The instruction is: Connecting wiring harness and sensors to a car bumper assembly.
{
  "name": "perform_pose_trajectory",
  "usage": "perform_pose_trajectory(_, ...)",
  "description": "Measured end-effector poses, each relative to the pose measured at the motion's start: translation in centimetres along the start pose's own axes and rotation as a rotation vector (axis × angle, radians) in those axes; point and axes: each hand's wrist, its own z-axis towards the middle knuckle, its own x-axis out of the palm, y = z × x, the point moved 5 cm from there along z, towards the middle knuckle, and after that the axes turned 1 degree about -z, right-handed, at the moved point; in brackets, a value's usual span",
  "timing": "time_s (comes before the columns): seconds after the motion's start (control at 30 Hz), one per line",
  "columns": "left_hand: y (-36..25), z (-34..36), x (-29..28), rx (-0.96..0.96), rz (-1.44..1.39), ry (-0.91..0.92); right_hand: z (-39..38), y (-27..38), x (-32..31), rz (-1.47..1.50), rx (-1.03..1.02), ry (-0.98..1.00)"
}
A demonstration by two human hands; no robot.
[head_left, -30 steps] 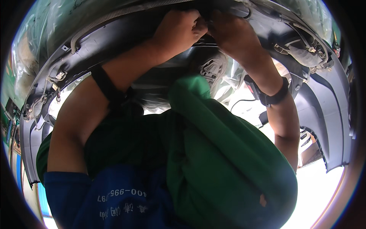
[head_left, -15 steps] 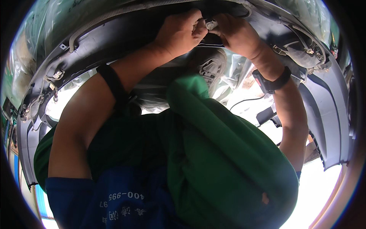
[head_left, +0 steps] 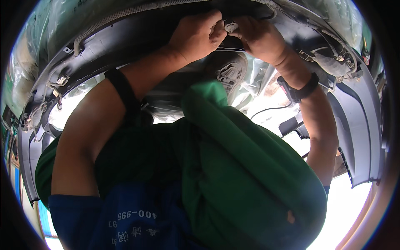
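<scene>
Both hands meet high in the middle, against the dark inner face of a car bumper cover (head_left: 137,35). Between them is a small whitish part (head_left: 231,27), too small to name exactly. My right hand (head_left: 260,39) pinches this part at its fingertips. My left hand (head_left: 199,34) is closed right beside it, thumb and fingers pressed together; what it grips is hidden by the fingers. A ribbed wiring conduit (head_left: 125,13) runs along the bumper above the hands.
Wires and connectors hang at the bumper's left end (head_left: 61,80). On the right sits a grey rounded lamp (head_left: 329,62) with wiring. My green-trousered knees (head_left: 250,166) rise below the hands. A shoe (head_left: 229,75) rests beyond them, near clear plastic sheeting (head_left: 254,83).
Both hands stay in place around the small whitish part. The view has shifted very slightly; no grip visibly changes.
</scene>
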Motion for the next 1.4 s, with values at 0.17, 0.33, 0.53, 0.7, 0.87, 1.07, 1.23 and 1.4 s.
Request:
perform_pose_trajectory(0.17, 0.3, -0.2, -0.2, 0.027, 0.023, 0.006, 2.3, 1.6, -7.9, 0.05, 0.174, -0.148)
perform_pose_trajectory(0.33, 0.5, -0.1, 0.2, -0.075, 0.022, 0.069, -2.4, -0.9, -8.4, 0.882, 0.734, -0.313)
perform_pose_trajectory(0.53, 0.3, 0.1, -0.2, 0.025, 0.073, -0.006, -6.0, 0.7, -5.2, 1.378, 0.851, -0.452)
perform_pose_trajectory(0.7, 0.3, 0.1, 0.0, -0.027, 0.087, 0.035, -6.7, 1.6, -3.6, 1.647, 0.802, -0.558)
perform_pose_trajectory(0.87, 0.2, 0.0, -0.3, -0.03, 0.122, 0.06, -7.5, 2.8, -3.4, 1.672, 0.877, -0.649)
perform_pose_trajectory(1.07, 0.2, 0.1, -0.9, -0.071, 0.113, 0.138, -7.7, 3.4, -2.0, 1.957, 0.766, -0.757)
perform_pose_trajectory(1.23, -0.4, -0.1, -0.8, -0.119, 0.087, 0.198, -7.5, 3.4, -2.3, 1.877, 0.779, -0.707)
perform_pose_trajectory(1.4, -1.0, 0.1, -1.1, 0.007, 0.141, 0.163, -7.3, 3.4, -3.0, 1.88, 0.717, -0.71)
